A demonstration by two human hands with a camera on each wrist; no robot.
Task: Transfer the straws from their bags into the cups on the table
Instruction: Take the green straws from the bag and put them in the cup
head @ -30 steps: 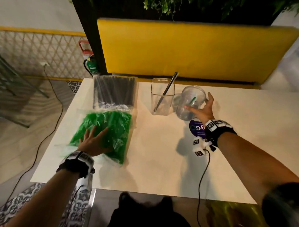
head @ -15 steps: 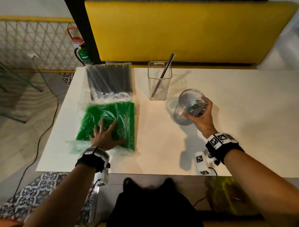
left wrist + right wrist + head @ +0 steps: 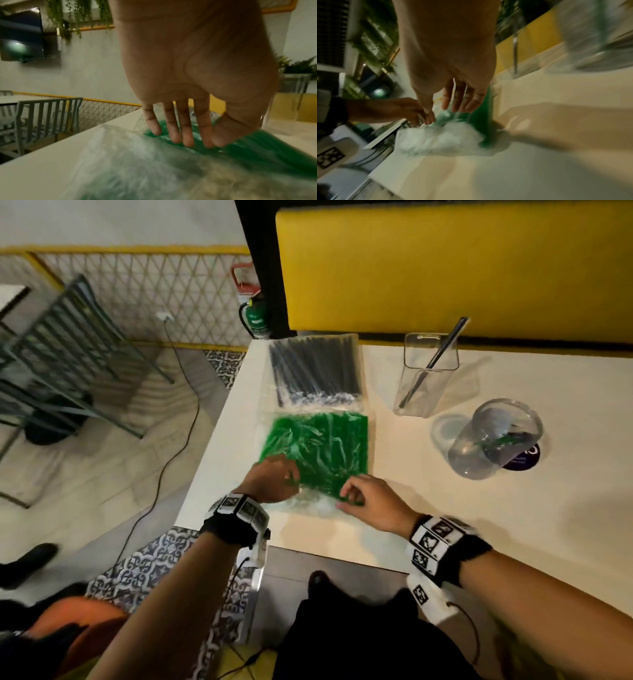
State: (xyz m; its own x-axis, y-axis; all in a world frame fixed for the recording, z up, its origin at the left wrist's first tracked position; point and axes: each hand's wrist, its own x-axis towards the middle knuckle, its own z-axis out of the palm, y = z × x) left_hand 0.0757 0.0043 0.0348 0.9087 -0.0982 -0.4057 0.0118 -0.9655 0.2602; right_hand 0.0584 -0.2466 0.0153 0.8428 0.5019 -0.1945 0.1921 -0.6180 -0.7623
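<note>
A clear bag of green straws (image 3: pixel 322 443) lies near the table's left front, with a bag of black straws (image 3: pixel 315 371) behind it. My left hand (image 3: pixel 274 481) presses straight fingers (image 3: pixel 185 132) on the green bag's near left end. My right hand (image 3: pixel 356 496) hovers at the bag's crumpled near end (image 3: pixel 440 136), fingers (image 3: pixel 462 102) loosely spread and the thumb touching the plastic. A square clear cup (image 3: pixel 428 385) holds one black straw (image 3: pixel 435 361). A round clear cup (image 3: pixel 493 440) to its right has a green straw inside.
A purple round coaster (image 3: pixel 525 462) shows partly under the round cup. The white table (image 3: pixel 479 525) ends just left of the bags. A yellow bench back (image 3: pixel 445 261) runs along the far side. A grey chair (image 3: pixel 68 361) and floor cables are at the left.
My right hand has let go of the round cup, which now stands on the table, and moved left to the green bag. The left hand slid back to the bag's near end.
</note>
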